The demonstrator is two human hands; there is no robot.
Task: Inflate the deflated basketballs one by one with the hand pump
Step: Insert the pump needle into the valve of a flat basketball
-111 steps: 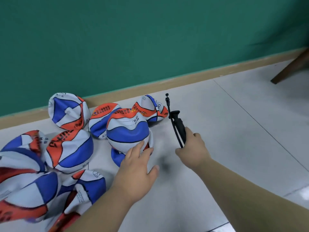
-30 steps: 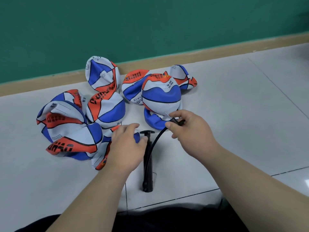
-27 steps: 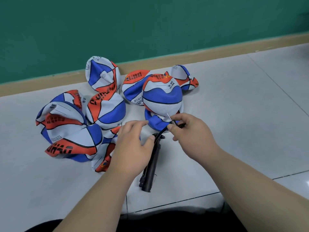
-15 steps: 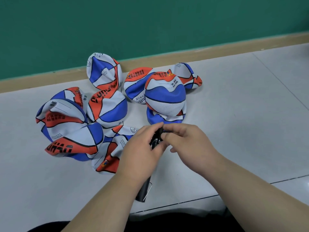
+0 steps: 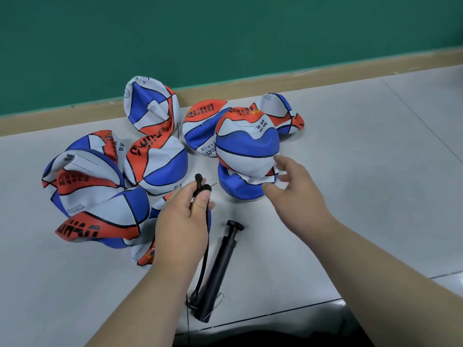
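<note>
Left hand [image 5: 183, 221] pinched hose [image 5: 204, 259] above pump [image 5: 220, 269]. Right hand [image 5: 290, 189] open at ball [image 5: 248, 146] beyond pump. Ball likely limp and light; grip a fold.

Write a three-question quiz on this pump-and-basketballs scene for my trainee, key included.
1. True or false: the pump body lies on the floor, with neither hand gripping it.
2. What does the left hand pinch? A) the pump's handle B) the hose end with the needle C) a basketball
3. Fill in: the fingers of the right hand are ____ (spread or fisted).
Key: 1 true; 2 B; 3 spread.
</note>
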